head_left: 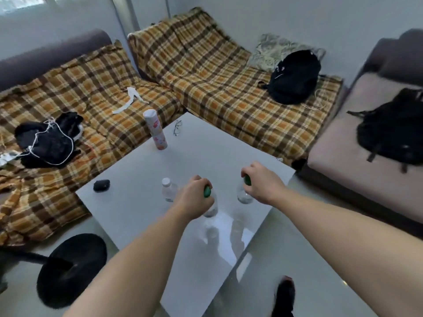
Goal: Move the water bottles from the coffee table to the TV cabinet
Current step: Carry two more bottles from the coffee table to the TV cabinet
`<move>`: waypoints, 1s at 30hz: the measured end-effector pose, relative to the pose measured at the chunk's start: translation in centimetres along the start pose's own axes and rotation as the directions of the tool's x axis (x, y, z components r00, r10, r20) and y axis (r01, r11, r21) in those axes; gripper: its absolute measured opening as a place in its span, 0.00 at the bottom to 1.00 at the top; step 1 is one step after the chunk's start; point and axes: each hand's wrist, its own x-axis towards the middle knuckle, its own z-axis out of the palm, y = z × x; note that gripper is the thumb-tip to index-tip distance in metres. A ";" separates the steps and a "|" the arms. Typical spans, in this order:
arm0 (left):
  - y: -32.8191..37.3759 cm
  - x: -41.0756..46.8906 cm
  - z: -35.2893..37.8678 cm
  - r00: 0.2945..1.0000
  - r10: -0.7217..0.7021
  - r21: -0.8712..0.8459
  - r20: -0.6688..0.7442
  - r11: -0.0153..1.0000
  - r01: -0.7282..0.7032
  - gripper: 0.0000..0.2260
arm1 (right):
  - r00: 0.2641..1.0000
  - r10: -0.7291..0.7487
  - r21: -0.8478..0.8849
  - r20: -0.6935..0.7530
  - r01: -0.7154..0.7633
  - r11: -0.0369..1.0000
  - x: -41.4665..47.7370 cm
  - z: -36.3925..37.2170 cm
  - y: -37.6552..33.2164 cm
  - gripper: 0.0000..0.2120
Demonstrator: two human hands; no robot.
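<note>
While a plaid-covered sofa (pixel 206 83) wraps around two sides of it, the white counter (pixel 142 220) fills the middle of the view, with both of the person's bare arms reaching out over it. On the sofa lie a black backpack (pixel 295 77) at the far right end and a black bundle with white cord (pixel 48 140) at the left; a second dark bag (pixel 393 131) rests on the beige seat to the right. A round black stool (pixel 71 268) stands on the floor beside the counter's left edge. Near the counter's far side a tall floral canister (pixel 155 129) stands upright, with a pair of glasses (pixel 177 127) just beside it. The left hand (pixel 194 200) has its grip clamped around the neck of a clear green-capped bottle (pixel 209 205), the cap showing between the fingers and the body hanging below the hand. The right hand (pixel 263 181) is likewise closed on the top of a second green-capped bottle (pixel 245 195). A third, white-capped bottle (pixel 169 189) stands upright on the counter just left of the left hand, untouched. A small black object (pixel 101 185) sits near the counter's left corner.
</note>
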 end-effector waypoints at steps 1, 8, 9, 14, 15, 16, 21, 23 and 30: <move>0.7 -0.4 -0.2 0.999 0.035 0.003 0.022 0.999 -0.035 0.12 | 1.000 0.026 0.012 -0.012 -0.026 1.000 -1.4 -0.2 0.0 0.11; 7.4 -4.5 2.7 0.923 0.302 0.012 0.238 0.949 -0.314 0.14 | 0.973 0.232 0.112 -0.009 -0.229 0.967 -12.8 -1.9 3.9 0.11; 8.5 -5.1 3.3 0.905 0.329 0.013 0.271 0.939 -0.345 0.14 | 0.963 0.269 0.110 -0.011 -0.266 0.958 -14.8 -2.2 4.6 0.11; 14.7 -9.8 6.3 0.794 0.491 0.049 0.359 0.839 -0.541 0.12 | 0.879 0.473 0.156 -0.060 -0.459 0.874 -27.1 -2.5 6.7 0.11; 16.1 -11.2 7.0 0.765 0.526 0.057 0.371 0.809 -0.585 0.12 | 0.852 0.517 0.179 -0.086 -0.497 0.849 -29.8 -2.3 6.8 0.11; 17.4 -12.8 7.7 0.736 0.557 0.060 0.384 0.781 -0.622 0.12 | 0.820 0.561 0.201 -0.114 -0.534 0.821 -32.8 -2.0 6.9 0.10; 22.6 -23.2 10.8 0.562 0.695 0.023 0.449 0.620 -0.785 0.14 | 0.595 0.758 0.306 -0.266 -0.694 0.652 -48.3 0.1 5.0 0.08; 23.9 -28.1 11.6 0.494 0.735 -0.008 0.465 0.562 -0.827 0.14 | 0.495 0.814 0.348 -0.303 -0.738 0.578 -54.6 1.2 3.4 0.09; 27.4 -46.1 15.3 0.151 0.772 -0.170 0.617 0.318 -0.933 0.13 | 0.226 0.953 0.420 -0.201 -0.859 0.292 -74.7 6.7 -4.2 0.10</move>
